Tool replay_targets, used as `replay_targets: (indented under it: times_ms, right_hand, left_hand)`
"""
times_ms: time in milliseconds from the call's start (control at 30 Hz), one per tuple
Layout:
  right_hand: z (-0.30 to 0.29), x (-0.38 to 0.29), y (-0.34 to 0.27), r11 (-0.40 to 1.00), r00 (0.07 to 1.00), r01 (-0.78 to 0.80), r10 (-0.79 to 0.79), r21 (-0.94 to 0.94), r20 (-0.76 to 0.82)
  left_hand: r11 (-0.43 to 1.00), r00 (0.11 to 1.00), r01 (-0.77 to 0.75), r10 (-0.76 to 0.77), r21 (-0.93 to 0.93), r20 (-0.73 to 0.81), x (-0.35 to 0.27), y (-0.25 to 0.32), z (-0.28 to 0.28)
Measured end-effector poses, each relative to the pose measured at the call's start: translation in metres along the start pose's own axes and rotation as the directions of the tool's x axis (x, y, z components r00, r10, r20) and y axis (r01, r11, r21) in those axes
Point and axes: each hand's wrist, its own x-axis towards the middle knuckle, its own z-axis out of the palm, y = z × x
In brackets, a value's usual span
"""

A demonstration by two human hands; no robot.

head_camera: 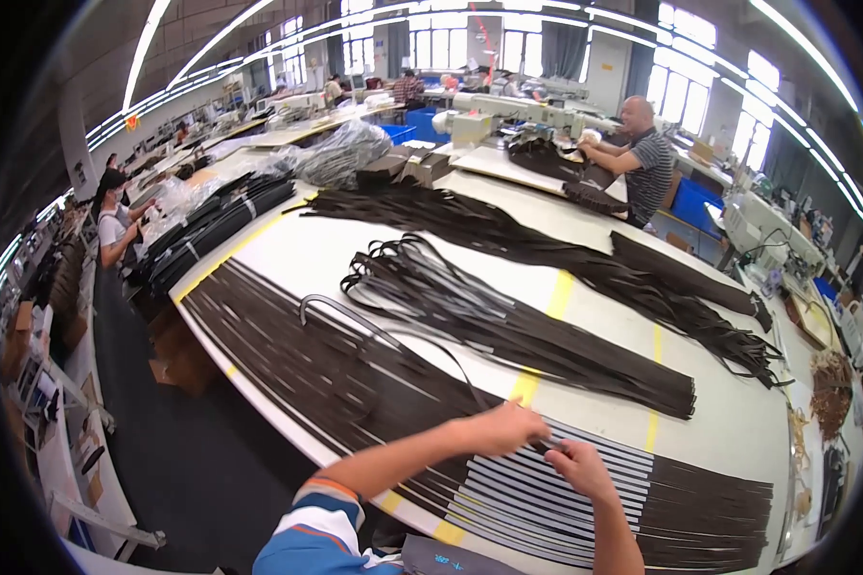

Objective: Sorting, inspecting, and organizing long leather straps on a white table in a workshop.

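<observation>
My left hand (512, 429) and my right hand (582, 466) are close together above the near edge of the table, both gripping one dark strip (467, 377). From my left hand this strip loops back over the table, and its curved far part shows a greyish side. Below my hands lies a broad row of dark brown strips (712, 510), set side by side along the table edge. Across their middle runs a band of light grey sections (546, 496). The strip's short piece between my hands is partly hidden by my fingers.
Beyond the row lies a bundle of dark strips (546, 334) with looped ends, then a longer tangled bundle (518, 233). Yellow tape (559, 295) crosses the white table (733, 424). A co-worker (644, 165) handles dark material opposite; another person (119, 219) stands left.
</observation>
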Motion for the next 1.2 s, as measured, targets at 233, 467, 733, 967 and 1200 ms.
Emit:
replay_targets:
  times_ms: [233, 467, 733, 967, 1200]
  right_hand:
    - [-0.033, -0.023, 0.030, 0.979, 0.983, -0.168, 0.159, 0.116, 0.087]
    - [-0.026, -0.028, 0.044, 0.970, 0.984, -0.144, 0.120, 0.197, 0.129]
    - [-0.003, -0.009, 0.053, 0.865, 0.958, -0.170, 0.034, 0.471, 0.283]
    - [-0.033, -0.014, 0.059, 0.729, 0.967, -0.160, -0.022, 0.666, 0.255]
    - [-0.019, -0.008, 0.074, 0.633, 0.957, -0.187, -0.054, 0.751, 0.283]
  left_hand:
    - [0.932, 0.953, 0.301, -0.283, -0.200, 0.111, -0.001, -0.013, 0.024]
    - [0.920, 0.950, 0.273, -0.213, -0.281, 0.228, 0.010, -0.007, 0.042]
    - [0.793, 0.905, 0.400, -0.261, -0.460, 0.336, 0.006, 0.005, 0.053]
    - [0.764, 0.947, 0.320, -0.283, -0.560, 0.155, 0.029, 0.011, 0.053]
    - [0.670, 0.903, 0.423, -0.369, -0.610, 0.221, 0.017, 0.011, 0.057]
